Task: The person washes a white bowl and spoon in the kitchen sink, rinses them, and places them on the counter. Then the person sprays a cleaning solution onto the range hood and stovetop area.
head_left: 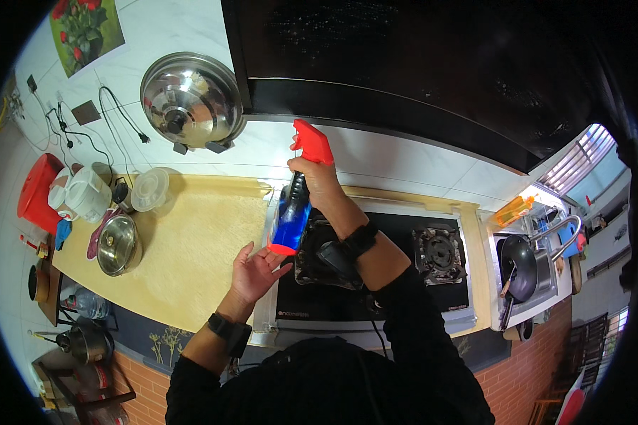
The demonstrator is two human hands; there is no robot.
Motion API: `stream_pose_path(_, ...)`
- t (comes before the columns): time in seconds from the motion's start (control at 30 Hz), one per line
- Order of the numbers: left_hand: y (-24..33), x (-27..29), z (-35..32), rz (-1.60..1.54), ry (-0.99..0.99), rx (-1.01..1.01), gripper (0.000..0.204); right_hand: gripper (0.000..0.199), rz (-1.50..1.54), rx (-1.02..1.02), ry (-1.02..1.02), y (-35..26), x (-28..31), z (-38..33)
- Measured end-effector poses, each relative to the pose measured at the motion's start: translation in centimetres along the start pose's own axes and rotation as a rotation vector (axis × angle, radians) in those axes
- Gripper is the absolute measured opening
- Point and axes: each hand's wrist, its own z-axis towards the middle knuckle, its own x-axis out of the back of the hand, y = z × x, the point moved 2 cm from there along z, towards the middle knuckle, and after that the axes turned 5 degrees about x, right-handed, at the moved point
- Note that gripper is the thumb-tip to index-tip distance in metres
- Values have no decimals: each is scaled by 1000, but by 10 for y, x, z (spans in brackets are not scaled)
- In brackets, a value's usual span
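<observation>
A spray bottle [290,219] with blue liquid, a red trigger head and a red base is held up over the left side of the black gas stove [333,304]. My right hand [317,183] is wrapped round its neck, just below the trigger. Under the bottle's base, my left hand [256,275] is turned palm up with its fingers spread. Its fingertips are close to the red base; whether they touch it I cannot tell. The bottle and my right forearm partly cover the left burner [319,265], while the right burner [439,251] shows fully.
Left on the yellow counter [191,248] stand a lidded steel pot [118,244], a clear plastic tub [152,190] and a white rice cooker [88,193]. A large steel lid [191,100] hangs on the wall. Dark cabinets [418,64] overhang the stove. A wok [519,268] rests in the sink [544,262].
</observation>
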Motion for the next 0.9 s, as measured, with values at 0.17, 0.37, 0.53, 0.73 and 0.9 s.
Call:
stream_pose_path(0.17, 25, -4, 9, 62, -42, -23, 53, 28, 69, 16, 195, 0, 14, 12)
stream_pose_path(0.37, 12, -46, 53, 167, -135, 28, 41, 30, 238, 168, 415, -41, 112, -3)
stream_pose_path(0.53, -42, -95, 97, 237, -177, 181, 25, 34, 216, 258, 427, -102, 190, -24)
stream_pose_path(0.73, -114, -153, 155, 301, -221, 264, 51, 27, 191, 322, 597, -159, 288, -47)
stream_pose_path(0.9, -182, -202, 198, 333, -279, 325, 46, 21, 188, 365, 669, -208, 381, -69)
